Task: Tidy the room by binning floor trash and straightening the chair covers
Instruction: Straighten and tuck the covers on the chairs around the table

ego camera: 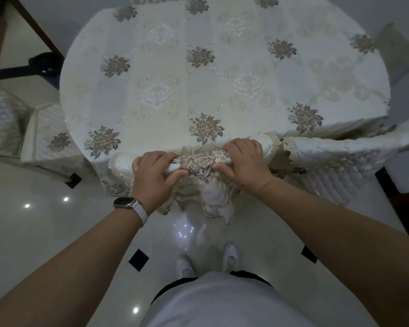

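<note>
A cream quilted chair cover [200, 162] with a brown floral patch lies bunched over the top of a chair back pushed against the table. My left hand [155, 175], with a white watch on its wrist, grips the cover's left part. My right hand [244, 162] grips its right part. Both thumbs press under the roll of fabric. The cover's lower folds [216, 199] hang down behind the chair back toward the floor. The chair frame itself is hidden under the fabric.
A round table with a cream floral tablecloth [222, 74] fills the view ahead. Covered chairs stand at the left [45, 135] and right [340, 161]. The floor is glossy white tile [57, 232] with small black insets. My white shoes [230, 257] stand just behind the chair.
</note>
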Available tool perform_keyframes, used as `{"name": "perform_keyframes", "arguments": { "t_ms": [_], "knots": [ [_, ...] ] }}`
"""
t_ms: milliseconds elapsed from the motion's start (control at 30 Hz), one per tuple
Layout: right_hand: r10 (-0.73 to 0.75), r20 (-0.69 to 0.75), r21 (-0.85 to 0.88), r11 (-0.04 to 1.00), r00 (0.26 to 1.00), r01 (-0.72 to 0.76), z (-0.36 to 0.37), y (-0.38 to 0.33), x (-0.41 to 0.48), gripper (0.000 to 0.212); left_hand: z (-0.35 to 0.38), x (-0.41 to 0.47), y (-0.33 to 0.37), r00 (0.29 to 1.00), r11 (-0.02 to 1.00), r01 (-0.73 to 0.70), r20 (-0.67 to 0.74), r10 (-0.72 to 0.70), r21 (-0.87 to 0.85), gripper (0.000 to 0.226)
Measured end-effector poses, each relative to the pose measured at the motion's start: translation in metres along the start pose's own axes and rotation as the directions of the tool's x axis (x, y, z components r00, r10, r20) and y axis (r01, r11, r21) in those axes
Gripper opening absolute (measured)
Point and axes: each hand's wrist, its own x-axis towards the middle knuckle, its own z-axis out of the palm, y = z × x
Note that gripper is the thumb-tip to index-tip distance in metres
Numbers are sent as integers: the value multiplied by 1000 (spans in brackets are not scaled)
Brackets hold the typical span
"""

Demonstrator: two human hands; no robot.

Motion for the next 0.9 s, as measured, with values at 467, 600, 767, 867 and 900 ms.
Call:
{"name": "perform_keyframes", "arguments": {
  "t_ms": [467,600,767,867,900],
  "knots": [
    [-44,6,-37,998,999,44,6,8,-16,68,14,-14,0,999,1000,-6,51,4,22,60],
    [-76,14,-48,996,997,76,7,11,-27,68,20,-25,0,998,999,-2,64,-1,32,58],
    [-41,52,-15,999,998,42,5,9,-30,69,22,-27,0,998,999,1,64,-3,33,58],
    [-17,95,18,1000,995,15,6,9,-29,70,21,-26,0,998,1000,-2,65,0,27,64],
    [-8,114,25,1000,993,5,5,9,-28,70,21,-25,0,998,1000,0,66,-2,27,64]
  ]
}}
